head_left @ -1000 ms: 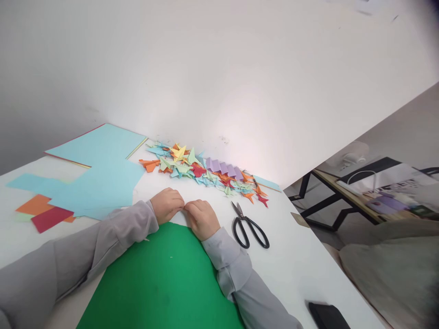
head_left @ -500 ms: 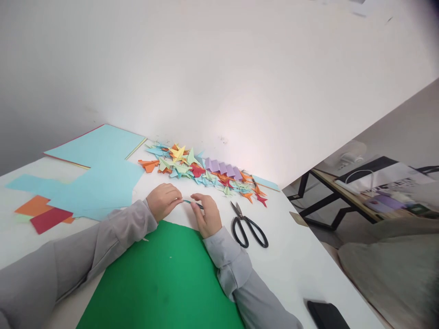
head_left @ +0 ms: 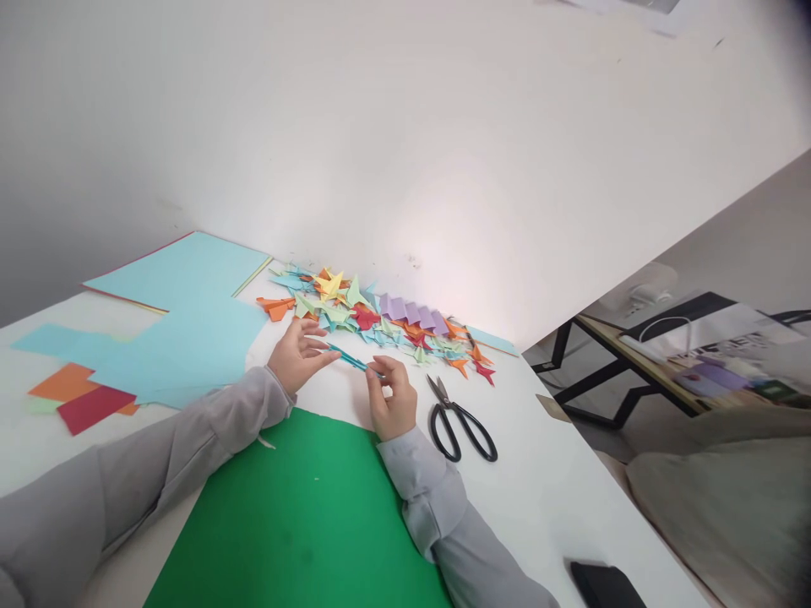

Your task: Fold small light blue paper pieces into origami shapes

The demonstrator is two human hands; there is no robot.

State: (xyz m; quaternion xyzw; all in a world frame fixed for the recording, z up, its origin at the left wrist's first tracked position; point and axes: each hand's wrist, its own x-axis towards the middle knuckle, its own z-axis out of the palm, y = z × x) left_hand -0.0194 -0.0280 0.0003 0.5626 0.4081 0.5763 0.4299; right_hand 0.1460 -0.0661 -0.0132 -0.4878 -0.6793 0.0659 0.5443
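Observation:
A narrow folded piece of blue paper [head_left: 352, 361] slants between my two hands above the white table. My left hand [head_left: 297, 356] has its thumb and a fingertip at the paper's upper left end, its other fingers loosely spread. The lower right end is pinched by my right hand [head_left: 393, 400], with the fingers curled. Below both hands lies a green mat [head_left: 304, 515]. Black-handled scissors [head_left: 454, 414] rest to the right of my right hand, blades slightly parted.
A pile of colourful folded paper pieces [head_left: 364, 317] lies along the wall. Blue sheets [head_left: 190, 346], an orange piece [head_left: 62, 381] and a red piece [head_left: 95, 409] are at left. A black flat object [head_left: 606, 584] sits near the right front edge of the table [head_left: 525, 490].
The blue paper shows more between my hands. My left hand has lifted slightly and its fingers have loosened; my right hand has shifted a little to the right.

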